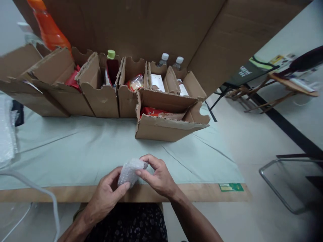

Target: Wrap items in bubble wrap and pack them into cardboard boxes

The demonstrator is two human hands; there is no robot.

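Note:
A small bundle of clear bubble wrap [130,172] is held up between my hands, just above the front edge of the table. My left hand [107,191] is closed around its left side, thumb in front. With thumb and fingers, my right hand [157,174] pinches the bundle's right end, where a small dark bit [145,165] shows. What the wrap encloses cannot be made out. Beyond my hands stands a low cardboard box [171,129] with red packets [158,112] inside.
A row of open cardboard bins [101,101] holds packets and bottles, with an orange bottle [51,30] at the left. Behind rises a tall cardboard wall [138,30]. Bubble wrap sheets [7,131] lie at the left table edge. A grey cable [37,188] loops at front left.

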